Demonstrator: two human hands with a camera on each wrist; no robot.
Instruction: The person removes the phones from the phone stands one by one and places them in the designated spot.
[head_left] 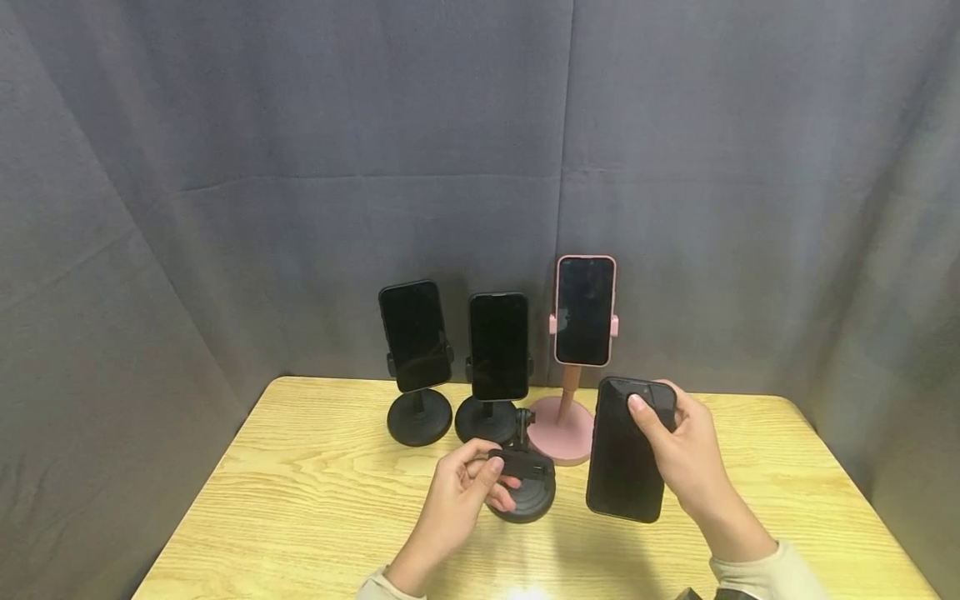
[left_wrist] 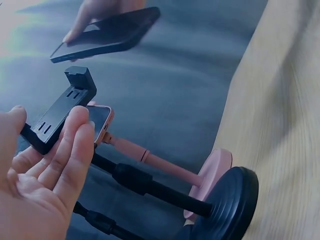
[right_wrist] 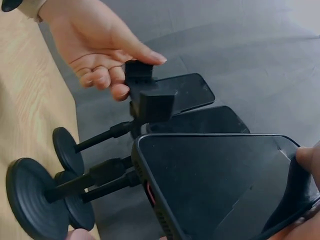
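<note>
My left hand point(head_left: 459, 487) grips the end of the black clamp point(head_left: 525, 464) on an unoccupied phone stand point(left_wrist: 235, 205). In the left wrist view, the clamp's raised end lip points up past my fingertips. The stand's round base point(head_left: 534, 500) rests on the table. To the right, my right hand point(head_left: 697, 454) holds a black phone point(head_left: 626, 467) by its upper part, thumb across the screen and fingers behind. That phone is raised over the table, tilted, screen towards me. The right wrist view shows its dark screen point(right_wrist: 215, 185) close up, apart from the clamp.
Behind stand two black stands with black phones, one at the left point(head_left: 415, 335) and one in the middle point(head_left: 499, 346). A pink stand point(head_left: 561, 437) with a pink-cased phone point(head_left: 585, 310) is to their right. A grey curtain point(head_left: 480, 125) hangs behind the wooden table point(head_left: 300, 500).
</note>
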